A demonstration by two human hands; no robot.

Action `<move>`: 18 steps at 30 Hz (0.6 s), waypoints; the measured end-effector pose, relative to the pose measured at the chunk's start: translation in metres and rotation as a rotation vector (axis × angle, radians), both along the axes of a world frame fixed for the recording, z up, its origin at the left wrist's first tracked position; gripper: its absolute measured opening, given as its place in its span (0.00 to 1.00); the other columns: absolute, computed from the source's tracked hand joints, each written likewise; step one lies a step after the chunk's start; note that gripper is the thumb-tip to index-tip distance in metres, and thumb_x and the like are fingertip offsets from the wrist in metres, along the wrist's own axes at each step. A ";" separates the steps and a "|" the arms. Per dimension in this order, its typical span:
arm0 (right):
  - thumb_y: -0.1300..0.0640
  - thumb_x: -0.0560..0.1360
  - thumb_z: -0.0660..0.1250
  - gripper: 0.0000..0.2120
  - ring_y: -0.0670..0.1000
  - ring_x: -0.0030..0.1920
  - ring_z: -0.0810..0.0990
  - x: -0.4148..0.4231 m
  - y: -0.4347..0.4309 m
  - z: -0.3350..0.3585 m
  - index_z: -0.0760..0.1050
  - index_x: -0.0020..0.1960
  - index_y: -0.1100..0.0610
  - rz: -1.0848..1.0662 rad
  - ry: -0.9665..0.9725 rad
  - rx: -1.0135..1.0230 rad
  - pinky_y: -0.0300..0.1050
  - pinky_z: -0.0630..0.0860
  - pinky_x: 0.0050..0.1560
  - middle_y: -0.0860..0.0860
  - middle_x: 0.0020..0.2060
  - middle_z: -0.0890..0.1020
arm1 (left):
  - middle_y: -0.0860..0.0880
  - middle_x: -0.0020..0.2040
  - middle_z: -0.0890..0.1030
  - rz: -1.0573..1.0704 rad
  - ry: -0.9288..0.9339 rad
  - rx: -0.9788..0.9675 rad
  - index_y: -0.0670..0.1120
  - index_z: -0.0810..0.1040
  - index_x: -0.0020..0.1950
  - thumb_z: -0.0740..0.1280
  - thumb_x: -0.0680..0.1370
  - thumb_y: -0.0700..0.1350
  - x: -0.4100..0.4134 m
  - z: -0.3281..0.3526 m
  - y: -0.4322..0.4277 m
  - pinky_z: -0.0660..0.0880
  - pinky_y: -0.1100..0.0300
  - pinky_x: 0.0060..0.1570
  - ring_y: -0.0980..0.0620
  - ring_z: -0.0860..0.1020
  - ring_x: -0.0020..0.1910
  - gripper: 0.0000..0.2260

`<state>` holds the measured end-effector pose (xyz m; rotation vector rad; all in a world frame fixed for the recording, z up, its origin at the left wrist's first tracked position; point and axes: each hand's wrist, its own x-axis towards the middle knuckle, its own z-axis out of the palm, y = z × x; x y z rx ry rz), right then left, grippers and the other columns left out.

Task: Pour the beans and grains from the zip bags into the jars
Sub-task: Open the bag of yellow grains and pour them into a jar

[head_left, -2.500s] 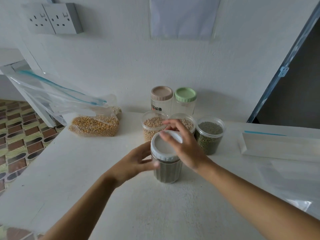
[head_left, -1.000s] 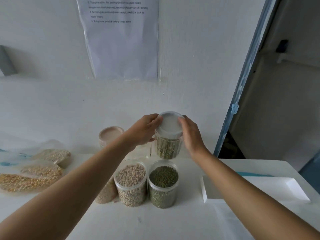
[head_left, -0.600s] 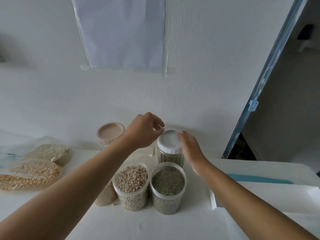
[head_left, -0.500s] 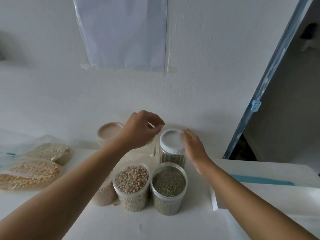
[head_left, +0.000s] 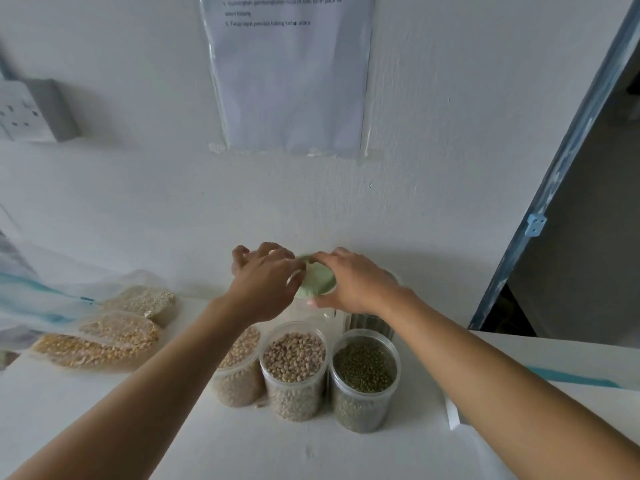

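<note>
Your right hand is clamped on the green lid, thumb at the near rim, fingers over the far rim. Your left hand sits just beside it, fingers curled, knuckles at the lid's left edge; whether it holds anything, I cannot tell. The clear jar under that lid stands upright in the back row by the wall, long axis vertical, mouth up, dead ahead between both hands, with only your right hand on it. Unscrewing looks next. In front stand three open jars, filled. The zip bags lie well left on the table.
</note>
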<state>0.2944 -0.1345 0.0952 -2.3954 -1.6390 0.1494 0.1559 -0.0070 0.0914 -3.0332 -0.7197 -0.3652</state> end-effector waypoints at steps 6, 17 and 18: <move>0.42 0.69 0.79 0.34 0.54 0.65 0.75 -0.008 -0.015 -0.002 0.75 0.70 0.52 -0.021 0.097 0.293 0.50 0.74 0.64 0.49 0.66 0.75 | 0.54 0.67 0.77 -0.053 -0.203 -0.143 0.59 0.76 0.69 0.62 0.83 0.54 -0.016 0.007 -0.007 0.56 0.45 0.65 0.52 0.69 0.70 0.14; 0.46 0.70 0.80 0.28 0.50 0.68 0.75 -0.072 -0.050 0.046 0.80 0.65 0.57 0.140 0.096 0.876 0.50 0.75 0.67 0.50 0.66 0.76 | 0.60 0.65 0.79 -0.228 -0.725 -0.674 0.57 0.73 0.69 0.69 0.79 0.57 -0.094 0.068 -0.031 0.72 0.67 0.59 0.60 0.78 0.64 0.19; 0.45 0.70 0.80 0.27 0.49 0.67 0.75 -0.082 -0.052 0.048 0.80 0.64 0.56 0.155 0.122 0.888 0.50 0.75 0.67 0.50 0.65 0.76 | 0.60 0.65 0.79 -0.227 -0.738 -0.733 0.58 0.71 0.71 0.69 0.78 0.61 -0.104 0.068 -0.032 0.73 0.61 0.61 0.59 0.78 0.65 0.23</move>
